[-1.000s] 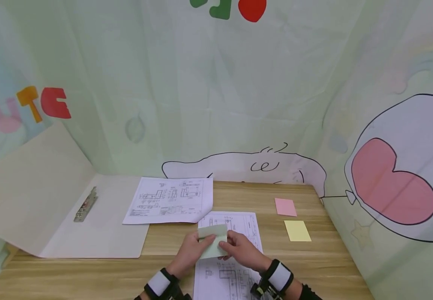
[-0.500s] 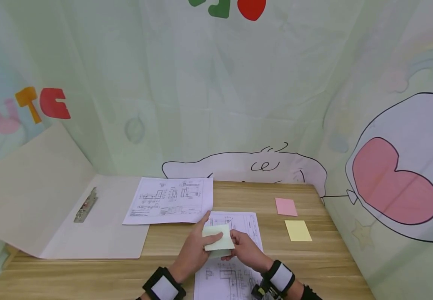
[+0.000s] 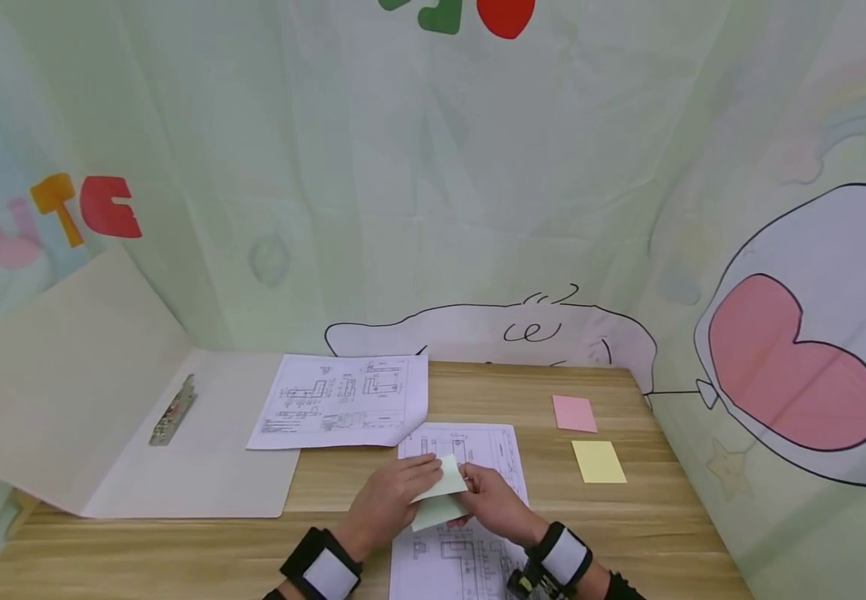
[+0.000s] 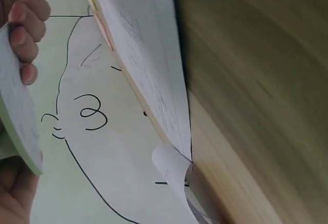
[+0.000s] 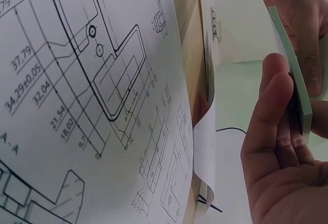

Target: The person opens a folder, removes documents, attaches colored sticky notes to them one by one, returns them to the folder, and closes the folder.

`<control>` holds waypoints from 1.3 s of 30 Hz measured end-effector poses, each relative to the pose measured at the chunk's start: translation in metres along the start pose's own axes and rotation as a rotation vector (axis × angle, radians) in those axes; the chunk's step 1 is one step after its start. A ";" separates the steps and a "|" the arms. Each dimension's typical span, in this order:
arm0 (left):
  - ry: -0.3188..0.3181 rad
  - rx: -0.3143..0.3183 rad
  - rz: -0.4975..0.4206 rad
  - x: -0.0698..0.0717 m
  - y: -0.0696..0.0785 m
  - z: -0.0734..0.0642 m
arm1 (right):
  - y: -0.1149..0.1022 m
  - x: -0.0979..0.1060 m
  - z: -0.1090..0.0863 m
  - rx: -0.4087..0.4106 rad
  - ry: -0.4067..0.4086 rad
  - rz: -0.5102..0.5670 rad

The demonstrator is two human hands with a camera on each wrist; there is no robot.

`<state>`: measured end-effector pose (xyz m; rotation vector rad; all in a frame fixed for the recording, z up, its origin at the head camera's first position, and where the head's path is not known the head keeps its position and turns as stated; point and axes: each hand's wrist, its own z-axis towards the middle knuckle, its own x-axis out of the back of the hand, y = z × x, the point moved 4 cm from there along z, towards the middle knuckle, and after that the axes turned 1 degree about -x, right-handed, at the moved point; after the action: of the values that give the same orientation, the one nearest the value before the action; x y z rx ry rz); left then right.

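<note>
A pale green sticky note pad (image 3: 440,512) is held between both hands over a printed drawing sheet (image 3: 478,442). The pad's top note (image 3: 448,479) stands raised from the rest, leaving a wedge of space below it. My left hand (image 3: 389,504) grips that raised note at its left side, fingers lying across its upper face. From the right, my right hand (image 3: 498,504) pinches the pad at its edge. In the right wrist view the pad (image 5: 295,65) appears edge-on, with the right hand's fingers (image 5: 279,88) curled against it. Part of the left palm is hidden.
A pink sticky note (image 3: 574,413) and a yellow one (image 3: 599,462) lie on the wooden table (image 3: 553,517) at the right. Another drawing sheet (image 3: 342,400) overlaps the open white folder (image 3: 207,483), which has a metal clip (image 3: 173,412). A printed curtain (image 3: 433,167) hangs behind.
The top note has come up from the green pad. My left hand has shifted from a thumb-on-top hold to fingers across the raised note. The right hand stays nearly in place.
</note>
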<state>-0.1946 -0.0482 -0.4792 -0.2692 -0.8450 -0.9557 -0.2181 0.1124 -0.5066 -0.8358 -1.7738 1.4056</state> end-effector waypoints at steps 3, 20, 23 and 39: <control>0.018 0.087 -0.096 0.001 -0.003 0.000 | 0.001 0.000 0.000 -0.008 0.006 -0.032; -0.038 0.535 -0.472 0.000 -0.018 -0.007 | 0.002 0.004 -0.005 -0.034 0.021 -0.143; -0.026 0.625 -0.583 -0.002 -0.023 -0.011 | 0.004 0.004 -0.006 -0.038 0.013 -0.132; 0.116 1.087 -0.906 -0.002 -0.054 -0.033 | 0.015 0.008 -0.013 -0.068 0.008 -0.168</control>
<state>-0.2215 -0.0964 -0.5104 1.1811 -1.2808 -1.1560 -0.2109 0.1292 -0.5186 -0.7083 -1.8495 1.2378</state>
